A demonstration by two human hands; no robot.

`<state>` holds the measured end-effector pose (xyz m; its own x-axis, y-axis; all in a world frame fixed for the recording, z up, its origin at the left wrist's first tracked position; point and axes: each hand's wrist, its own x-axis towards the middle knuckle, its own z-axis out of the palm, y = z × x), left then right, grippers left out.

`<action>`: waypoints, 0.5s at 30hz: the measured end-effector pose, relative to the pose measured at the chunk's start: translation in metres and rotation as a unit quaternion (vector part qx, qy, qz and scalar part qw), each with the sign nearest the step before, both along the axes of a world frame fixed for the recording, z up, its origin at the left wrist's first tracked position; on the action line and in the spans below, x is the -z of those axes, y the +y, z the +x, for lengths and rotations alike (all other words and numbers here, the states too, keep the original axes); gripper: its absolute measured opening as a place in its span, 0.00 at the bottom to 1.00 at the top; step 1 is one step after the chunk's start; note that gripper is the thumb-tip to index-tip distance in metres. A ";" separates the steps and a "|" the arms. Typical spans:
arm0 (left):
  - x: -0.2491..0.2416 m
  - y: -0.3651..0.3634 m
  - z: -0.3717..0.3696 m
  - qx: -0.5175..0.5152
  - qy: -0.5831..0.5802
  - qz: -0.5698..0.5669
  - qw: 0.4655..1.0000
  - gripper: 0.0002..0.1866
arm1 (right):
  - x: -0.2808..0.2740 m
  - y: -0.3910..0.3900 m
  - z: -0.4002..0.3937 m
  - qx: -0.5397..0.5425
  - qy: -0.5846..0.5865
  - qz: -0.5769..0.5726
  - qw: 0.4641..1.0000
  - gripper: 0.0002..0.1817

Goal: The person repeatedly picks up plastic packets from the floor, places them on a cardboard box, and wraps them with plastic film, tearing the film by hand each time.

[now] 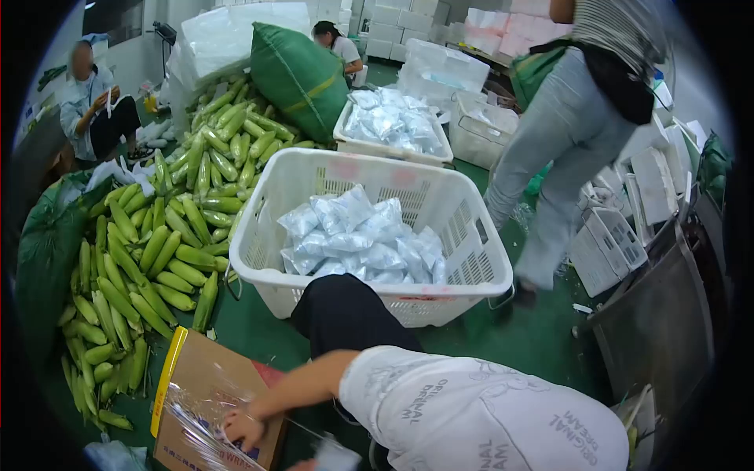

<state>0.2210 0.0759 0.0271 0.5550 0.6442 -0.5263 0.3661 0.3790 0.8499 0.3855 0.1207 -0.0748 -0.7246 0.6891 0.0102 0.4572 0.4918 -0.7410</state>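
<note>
My right hand (243, 428) reaches across from the right, fingers bent down onto clear plastic film (200, 416). The film is stretched over a brown cardboard box (208, 365) with a yellow edge and printed lettering. Only a sliver of my left hand (302, 465) shows at the bottom edge, its fingers hidden. Right beside it is a blurred whitish thing (338, 455); I cannot tell whether the hand holds it. Left of the box lies a large heap of green corn cobs (169, 267) in husks.
Ahead stands a white plastic basket (263, 271) holding silvery-white packets (353, 239). Behind it is a white tub (345, 141) of similar packets, beside a full green sack (302, 78). A person (542, 141) stands at right; another person (98, 102) sits far left. White crates (609, 251) lie right.
</note>
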 end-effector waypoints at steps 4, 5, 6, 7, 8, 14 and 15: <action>-0.018 -0.046 0.037 -0.070 -0.071 -0.019 0.995 0.26 | -0.009 -0.028 0.000 0.094 0.005 0.052 0.994 0.36; -0.022 -0.056 0.045 -0.079 -0.089 -0.025 0.993 0.26 | -0.013 -0.023 -0.002 0.088 -0.012 0.011 0.996 0.37; -0.026 -0.066 0.053 -0.084 -0.104 -0.031 0.991 0.27 | 0.010 -0.014 -0.008 0.070 -0.019 0.014 0.997 0.39; -0.027 -0.074 0.060 -0.085 -0.119 -0.040 0.988 0.27 | 0.023 -0.022 -0.012 0.068 -0.019 0.018 0.997 0.39; -0.028 -0.085 0.066 -0.090 -0.132 -0.051 0.986 0.27 | 0.034 -0.031 -0.015 0.099 -0.015 0.056 0.993 0.36; -0.029 -0.127 0.087 -0.100 -0.178 -0.103 0.973 0.27 | -0.135 -0.149 0.031 0.096 0.207 -0.217 0.949 0.28; -0.027 -0.132 0.086 -0.102 -0.182 -0.113 0.971 0.28 | -0.146 -0.168 0.036 0.167 0.292 -0.259 0.905 0.31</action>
<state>0.3075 -0.0557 0.0537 0.6036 0.6516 -0.4594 -0.0459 0.6037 0.7959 0.4213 -0.0470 0.0709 -0.4501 0.8908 -0.0628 -0.0288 -0.0848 -0.9960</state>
